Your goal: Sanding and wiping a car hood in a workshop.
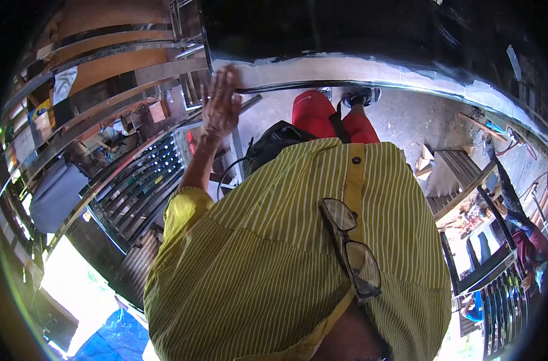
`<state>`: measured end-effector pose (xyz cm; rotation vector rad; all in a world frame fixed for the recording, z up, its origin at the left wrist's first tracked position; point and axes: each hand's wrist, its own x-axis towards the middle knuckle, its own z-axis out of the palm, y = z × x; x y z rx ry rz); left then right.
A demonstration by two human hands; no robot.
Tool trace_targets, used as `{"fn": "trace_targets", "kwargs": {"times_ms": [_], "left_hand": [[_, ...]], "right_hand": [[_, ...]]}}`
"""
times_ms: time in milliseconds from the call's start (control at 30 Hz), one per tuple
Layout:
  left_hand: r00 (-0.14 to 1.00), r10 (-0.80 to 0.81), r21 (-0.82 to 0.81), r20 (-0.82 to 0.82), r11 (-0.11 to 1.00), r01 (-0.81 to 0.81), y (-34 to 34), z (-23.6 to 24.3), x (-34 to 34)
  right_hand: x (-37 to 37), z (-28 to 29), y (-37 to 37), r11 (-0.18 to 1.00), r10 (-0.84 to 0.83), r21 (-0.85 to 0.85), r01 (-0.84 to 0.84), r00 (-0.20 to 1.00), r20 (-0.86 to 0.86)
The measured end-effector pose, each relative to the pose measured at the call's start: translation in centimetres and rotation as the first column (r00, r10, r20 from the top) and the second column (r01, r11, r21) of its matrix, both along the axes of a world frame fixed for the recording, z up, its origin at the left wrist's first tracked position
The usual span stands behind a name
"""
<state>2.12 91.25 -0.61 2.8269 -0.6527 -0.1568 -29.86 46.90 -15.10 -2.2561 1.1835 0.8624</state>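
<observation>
So your left hand [220, 111] is up at the near left corner of that big black panel [346, 30], fingers stretched out with only small gaps between them and nothing gripped. The tips overlap the end of the pale strip [322, 71] along the panel's near edge, but they're kinda blurry, so I can't tell if you're actually touching it. Can't tell what your right hand is doing either, it's out of view. The panel spreads across the top of the view, its near edge passing just beyond your shoes [364, 96]. Tight spot on your left btw: a black bag [277, 141] sits by your hip, near your forearm, and a dark slatted rack [146, 195] stands beyond that arm. Further left there's a grey sheet [57, 195] draped near some long rails [114, 39], plus a blue tarp [114, 337] lower down. Your striped shirt [274, 228] blocks most of the lower middle, with glasses [363, 268] hanging off it. Over on the right there's wooden stuff [457, 171] on the floor and a co-worker [534, 246] in dark red, well apart from you.
</observation>
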Motion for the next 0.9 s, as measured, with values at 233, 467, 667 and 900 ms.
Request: {"fn": "trace_targets", "kwargs": {"times_ms": [233,467,667,900], "left_hand": [[0.970,-0.245,0.051,-0.003,0.968,0.245,-3.2,-0.1,0.1],[0.852,-0.521,0.015,0.056,0.853,0.521,-10.9,-0.7,3.0],[0.723,-0.680,-0.040,0.121,0.724,0.688,-19.2,-1.9,3.3],[0.665,-0.705,-0.037,0.249,0.679,0.733,-27.7,-3.9,2.0]], "right_hand": [[-0.1,0.2,0.1,1.000,0.015,-0.002,-0.015,1.000,-0.001],[-0.3,0.7,0.5,1.000,0.011,0.000,-0.011,1.000,0.003],[-0.6,1.1,1.2,1.000,-0.029,0.001,0.029,1.000,0.000],[-1.1,1.5,1.9,0.996,-0.089,0.001,0.089,0.996,-0.007]]}}
